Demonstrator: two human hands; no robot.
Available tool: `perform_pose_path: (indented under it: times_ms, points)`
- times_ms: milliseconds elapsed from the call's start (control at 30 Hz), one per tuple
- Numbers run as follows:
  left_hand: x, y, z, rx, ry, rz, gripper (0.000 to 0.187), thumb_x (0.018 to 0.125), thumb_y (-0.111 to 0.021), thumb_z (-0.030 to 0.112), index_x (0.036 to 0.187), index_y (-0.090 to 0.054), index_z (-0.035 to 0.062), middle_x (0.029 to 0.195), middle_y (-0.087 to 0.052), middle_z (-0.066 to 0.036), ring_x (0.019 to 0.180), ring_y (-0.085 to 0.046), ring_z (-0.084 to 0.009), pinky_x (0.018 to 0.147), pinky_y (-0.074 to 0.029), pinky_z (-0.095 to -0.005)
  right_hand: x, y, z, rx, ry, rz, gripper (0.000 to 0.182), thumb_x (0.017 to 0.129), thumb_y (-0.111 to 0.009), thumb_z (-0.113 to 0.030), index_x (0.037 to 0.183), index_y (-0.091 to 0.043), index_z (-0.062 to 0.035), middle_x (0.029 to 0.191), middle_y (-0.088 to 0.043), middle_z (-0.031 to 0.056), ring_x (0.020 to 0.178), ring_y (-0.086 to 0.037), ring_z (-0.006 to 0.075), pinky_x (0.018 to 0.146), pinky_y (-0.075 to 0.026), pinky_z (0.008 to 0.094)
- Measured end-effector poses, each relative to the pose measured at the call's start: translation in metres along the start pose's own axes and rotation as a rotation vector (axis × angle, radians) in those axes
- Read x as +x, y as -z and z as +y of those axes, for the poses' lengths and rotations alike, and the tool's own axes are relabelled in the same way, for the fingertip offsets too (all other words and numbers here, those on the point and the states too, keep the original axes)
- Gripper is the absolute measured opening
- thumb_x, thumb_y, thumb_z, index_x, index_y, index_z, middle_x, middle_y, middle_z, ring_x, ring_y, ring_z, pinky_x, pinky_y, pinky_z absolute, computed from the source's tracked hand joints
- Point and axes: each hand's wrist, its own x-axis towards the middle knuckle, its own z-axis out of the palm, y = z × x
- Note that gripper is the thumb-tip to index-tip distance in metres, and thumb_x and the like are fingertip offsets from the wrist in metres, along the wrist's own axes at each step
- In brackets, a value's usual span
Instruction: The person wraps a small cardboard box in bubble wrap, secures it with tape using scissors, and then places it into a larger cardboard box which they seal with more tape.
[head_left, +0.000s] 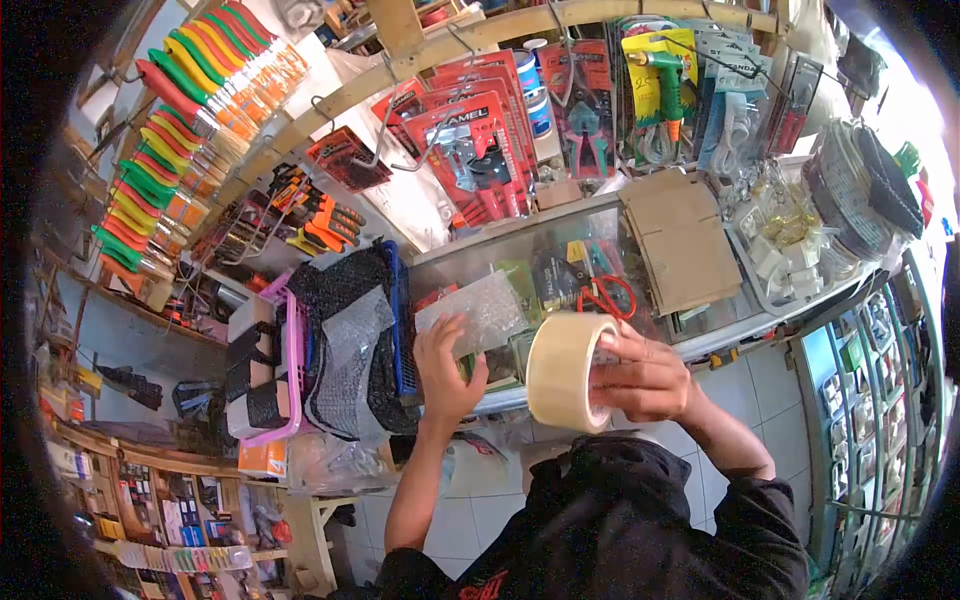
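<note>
A wide roll of clear, yellowish packing tape is in my right hand, whose fingers reach into its core from the right side. My left hand rests with its fingers on the left end of a flat piece wrapped in bubble wrap, thumb held apart. That wrapped piece lies on the glass-topped counter; what is inside it cannot be made out. Just behind the tape roll lies a pair of scissors with red handles, partly hidden by the roll.
Flattened cardboard lies on the counter at the right. Left of my left hand stand a blue basket with black and clear bubble wrap and a pink basket. Carded tools and paintbrushes hang from a wooden rail.
</note>
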Motion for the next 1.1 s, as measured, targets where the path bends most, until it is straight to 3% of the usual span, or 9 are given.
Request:
perform_pose_path:
  times_ms: [100,200,333,500,600,700,833,1067,1100]
  points:
    - [0.025,0.032,0.037,-0.246,0.129,-0.006,0.038,0.092,-0.07,0.018,0.124,-0.061,-0.0006,0.136,-0.064,-0.017,0.132,-0.056,-0.037,0.117,-0.034,-0.0481,0.001,0.002,-0.009,-0.029,0.064,-0.034,0.025,0.102,-0.059,-0.021,0.112,-0.077,-0.0053,0.121,-0.075,0.0111,0.142,-0.053,0.038,0.12,-0.039,0.0576]
    - [0.049,0.062,0.077,-0.916,0.257,-0.078,0.039,0.099,-0.066,0.026,0.125,-0.061,-0.0024,0.131,-0.067,-0.017,0.127,-0.06,-0.0305,0.11,-0.041,-0.0429,0.004,0.0,-0.017,0.01,0.1,-0.056,0.035,0.107,-0.052,-0.028,0.112,-0.077,-0.0048,0.122,-0.074,0.013,0.141,-0.053,0.0386,0.121,-0.038,0.0568]
    - [0.071,0.08,0.104,-1.213,0.222,-0.349,0.045,0.101,-0.065,0.035,0.124,-0.065,-0.0033,0.129,-0.067,-0.018,0.125,-0.06,-0.0249,0.106,-0.044,-0.0407,0.003,-0.005,-0.023,0.132,0.093,-0.098,0.046,0.11,-0.044,-0.036,0.112,-0.077,-0.0037,0.122,-0.073,0.0151,0.139,-0.055,0.0403,0.119,-0.04,0.0569]
    - [0.071,0.071,0.105,-1.333,0.362,-0.49,0.009,0.096,-0.075,0.006,0.099,-0.072,-0.0015,0.109,-0.07,-0.011,0.099,-0.067,-0.0147,0.089,-0.052,-0.0298,-0.002,-0.005,-0.032,0.176,0.079,-0.141,0.045,0.11,-0.044,-0.034,0.112,-0.076,-0.003,0.122,-0.073,0.0153,0.137,-0.057,0.0408,0.118,-0.043,0.0565]
    - [0.067,0.067,0.101,-1.018,0.251,-0.471,0.011,0.096,-0.075,0.01,0.099,-0.071,-0.0008,0.099,-0.073,-0.01,0.091,-0.069,-0.0155,0.084,-0.054,-0.0314,-0.013,-0.007,-0.037,0.164,0.024,-0.158,0.033,0.101,-0.059,-0.032,0.111,-0.074,-0.0039,0.122,-0.073,0.0129,0.136,-0.059,0.0395,0.116,-0.043,0.0604]
    - [0.065,0.062,0.114,-0.767,0.192,-0.393,0.013,0.096,-0.075,0.011,0.098,-0.07,-0.001,0.09,-0.073,-0.01,0.083,-0.07,-0.018,0.077,-0.055,-0.0324,-0.021,-0.015,-0.044,0.062,-0.051,-0.152,0.039,0.086,-0.077,-0.038,0.109,-0.071,-0.0062,0.119,-0.072,0.0108,0.128,-0.065,0.0336,0.113,-0.04,0.0629]
    - [0.058,0.046,0.118,-0.576,0.155,-0.343,0.016,0.097,-0.073,0.011,0.094,-0.065,-0.0021,0.09,-0.072,-0.014,0.08,-0.072,-0.0252,0.072,-0.055,-0.0355,-0.02,-0.029,-0.072,0.13,-0.405,-0.129,0.043,0.087,-0.08,-0.041,0.108,-0.068,-0.0053,0.106,-0.07,0.0101,0.105,-0.068,0.03,0.112,-0.037,0.0594]
    - [0.023,-0.003,0.11,-0.531,0.205,-0.301,0.017,0.098,-0.073,0.013,0.094,-0.065,-0.0019,0.086,-0.071,-0.014,0.073,-0.069,-0.0236,0.066,-0.053,-0.0352,-0.031,-0.056,-0.09,0.323,-1.054,0.012,0.041,0.09,-0.079,-0.031,0.106,-0.065,0.0035,0.1,-0.069,0.0193,0.098,-0.064,0.0378,0.108,-0.041,0.0514]
    - [0.02,-0.008,0.108,-0.542,0.248,-0.325,0.019,0.099,-0.072,0.015,0.095,-0.065,-0.0019,0.085,-0.071,-0.014,0.072,-0.069,-0.023,0.065,-0.053,-0.0352,-0.022,-0.051,-0.096,0.404,-1.202,0.049,0.038,0.093,-0.075,-0.029,0.107,-0.067,0.0055,0.103,-0.069,0.023,0.107,-0.062,0.0415,0.105,-0.043,0.0488]
